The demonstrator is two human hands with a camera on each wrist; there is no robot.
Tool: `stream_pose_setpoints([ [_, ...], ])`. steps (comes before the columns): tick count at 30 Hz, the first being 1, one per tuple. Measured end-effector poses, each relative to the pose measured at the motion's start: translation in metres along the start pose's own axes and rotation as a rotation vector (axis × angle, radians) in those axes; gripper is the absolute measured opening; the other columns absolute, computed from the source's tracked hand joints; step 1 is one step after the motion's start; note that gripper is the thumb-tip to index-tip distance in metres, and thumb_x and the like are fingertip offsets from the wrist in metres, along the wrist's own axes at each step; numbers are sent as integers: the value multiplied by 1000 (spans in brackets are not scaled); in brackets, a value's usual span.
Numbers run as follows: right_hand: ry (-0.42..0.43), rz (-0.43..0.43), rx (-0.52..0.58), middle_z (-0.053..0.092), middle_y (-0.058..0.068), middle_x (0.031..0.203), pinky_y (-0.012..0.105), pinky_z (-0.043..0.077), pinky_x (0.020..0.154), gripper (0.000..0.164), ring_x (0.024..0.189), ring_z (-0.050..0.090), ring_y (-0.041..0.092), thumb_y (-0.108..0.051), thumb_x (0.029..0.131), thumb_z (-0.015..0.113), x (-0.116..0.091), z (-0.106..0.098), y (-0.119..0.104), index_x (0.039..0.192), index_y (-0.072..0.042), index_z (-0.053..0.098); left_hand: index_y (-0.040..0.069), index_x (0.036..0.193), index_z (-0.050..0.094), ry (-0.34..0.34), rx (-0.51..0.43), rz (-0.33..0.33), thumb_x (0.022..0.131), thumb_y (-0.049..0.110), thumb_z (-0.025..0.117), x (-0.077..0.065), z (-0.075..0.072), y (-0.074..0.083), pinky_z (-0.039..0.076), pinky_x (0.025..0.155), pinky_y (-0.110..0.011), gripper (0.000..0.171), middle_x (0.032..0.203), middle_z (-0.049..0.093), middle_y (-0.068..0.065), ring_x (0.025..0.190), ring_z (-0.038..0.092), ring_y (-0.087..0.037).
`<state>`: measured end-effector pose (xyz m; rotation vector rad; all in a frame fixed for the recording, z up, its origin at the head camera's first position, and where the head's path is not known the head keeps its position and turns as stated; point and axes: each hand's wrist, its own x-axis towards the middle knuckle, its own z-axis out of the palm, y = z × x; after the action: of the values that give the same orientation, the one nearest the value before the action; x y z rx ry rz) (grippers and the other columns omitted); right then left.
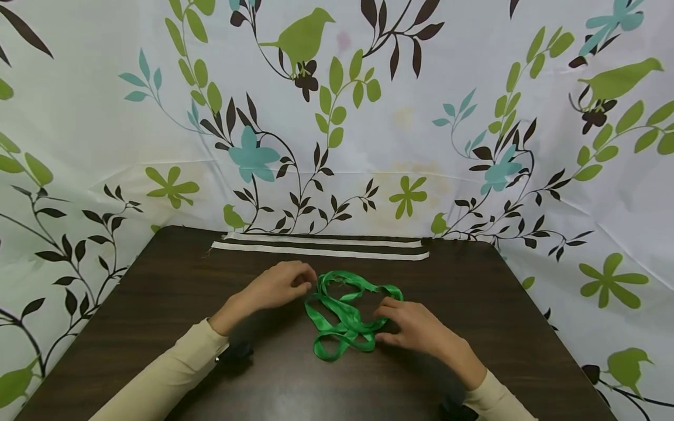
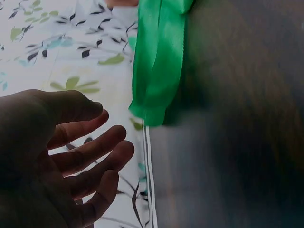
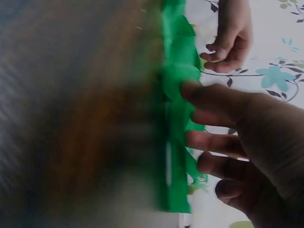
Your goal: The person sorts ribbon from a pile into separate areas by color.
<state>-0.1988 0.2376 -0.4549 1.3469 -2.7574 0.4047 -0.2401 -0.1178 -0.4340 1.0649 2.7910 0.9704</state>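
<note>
A green ribbon point(image 1: 344, 318) lies in loose, overlapping loops on the dark table. At its upper left is my left hand point(image 1: 279, 285), its fingers loosely bent and holding nothing. In the left wrist view, a gap shows between the left hand point(image 2: 80, 152) and the ribbon point(image 2: 156, 61). My right hand point(image 1: 413, 327) is at the ribbon's right edge with relaxed, parted fingers. The right wrist view has the thumb and fingertips of the right hand point(image 3: 247, 142) right by the ribbon point(image 3: 178, 118); whether they touch it is unclear.
Two white strips point(image 1: 321, 245) with dark between them lie along the back of the brown table point(image 1: 337, 397). Behind the table hangs a white cloth point(image 1: 337, 193) printed with birds, leaves and flowers. Long light sleeves point(image 1: 163, 374) cover both arms.
</note>
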Motion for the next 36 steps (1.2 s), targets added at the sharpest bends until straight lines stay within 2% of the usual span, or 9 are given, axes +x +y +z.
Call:
stream_pose_setpoints([
  [6,70,-36,-14,62,-7,100,23,50,62,21,77,61,3,-24,89,83,4,11,-1,104,-18,70,7,114,70,-26,-24,-1,102,14,65,-1,6,6,52,74,-33,15,103,65,6,89,63,-10],
  [12,48,-31,29,67,-9,103,29,54,70,21,86,66,7,-17,90,81,11,9,-3,107,-19,70,9,115,70,-31,0,-10,103,14,63,-1,5,9,51,73,-33,15,104,64,6,90,62,-10],
  [16,43,-44,100,69,-10,105,32,53,77,23,90,64,8,-9,91,79,17,-2,-6,112,-17,71,10,115,70,-26,31,15,102,14,64,-2,5,17,51,74,-33,14,103,63,7,89,61,-9],
  [21,60,-82,186,64,-13,104,34,46,79,24,89,57,12,-10,92,78,23,-27,-14,114,-20,72,12,120,69,-55,20,98,103,20,65,-3,9,31,51,77,-34,20,109,62,2,91,61,-14],
  [25,73,-154,322,65,-12,107,32,46,78,21,91,56,10,-12,95,76,29,-47,-22,114,-20,71,16,133,63,-105,-29,168,103,35,63,-3,15,40,44,94,-46,36,130,59,0,113,57,-21],
  [28,44,-212,462,67,-6,108,31,52,78,18,93,62,10,-12,98,72,35,-57,-27,115,-16,70,21,143,56,-148,-56,224,102,46,61,-3,21,44,34,104,-55,48,144,50,6,133,44,-17],
  [30,13,-235,524,68,-4,108,32,55,77,16,94,65,11,-12,99,69,39,-63,-30,115,-15,69,24,145,53,-172,-97,267,102,47,61,-4,24,46,30,106,-58,50,148,46,9,138,38,-15],
  [33,-16,-261,561,70,-3,105,35,56,76,16,92,67,11,-9,99,69,42,-68,-34,115,-15,69,23,140,55,-189,-198,340,103,39,63,-3,28,48,36,105,-53,42,143,49,11,133,44,-12],
  [36,-25,-250,578,71,-1,103,37,56,76,18,91,68,13,-5,98,69,41,-74,-36,114,-13,69,21,129,59,-189,-334,386,103,29,65,-2,28,48,47,95,-44,28,127,58,11,115,57,-15],
])
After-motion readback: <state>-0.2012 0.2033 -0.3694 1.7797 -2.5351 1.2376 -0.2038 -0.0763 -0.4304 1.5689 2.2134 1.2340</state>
